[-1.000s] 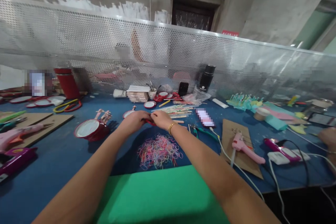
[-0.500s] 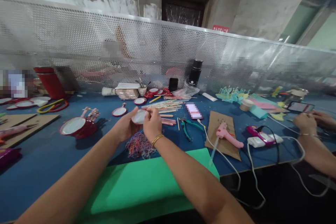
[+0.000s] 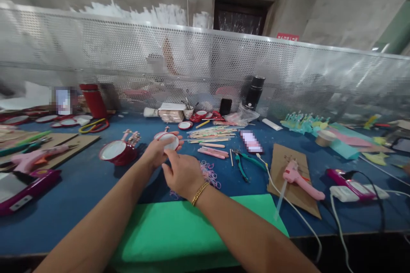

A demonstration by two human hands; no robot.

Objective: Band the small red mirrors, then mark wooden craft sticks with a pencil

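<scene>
My left hand [image 3: 156,152] holds a small round white disc [image 3: 169,141] with a red rim, its fingers under and behind it. Just below the disc is my right hand [image 3: 185,174], off the rim, its thumb and index finger apart and nothing visible in it. Under and beside that hand lies a pile of thin pink and purple loops [image 3: 209,175], partly covered by it. Behind the held disc another red-rimmed disc [image 3: 158,135] shows in part. To the left sits a red bowl-shaped piece [image 3: 119,153] with a white face and pink pegs.
Pink sticks [image 3: 212,152], teal-handled pliers [image 3: 241,166] and a phone [image 3: 251,141] lie to the right. A pink glue gun [image 3: 301,178] rests on cardboard [image 3: 278,166], its cable trailing forward. Green cloth [image 3: 192,230] covers the front edge. A perforated metal screen [image 3: 192,59] stands behind.
My right hand has let go of the disc and dropped down over the loops. The disc stays in my left hand. The view has turned left, shifting everything rightward.
</scene>
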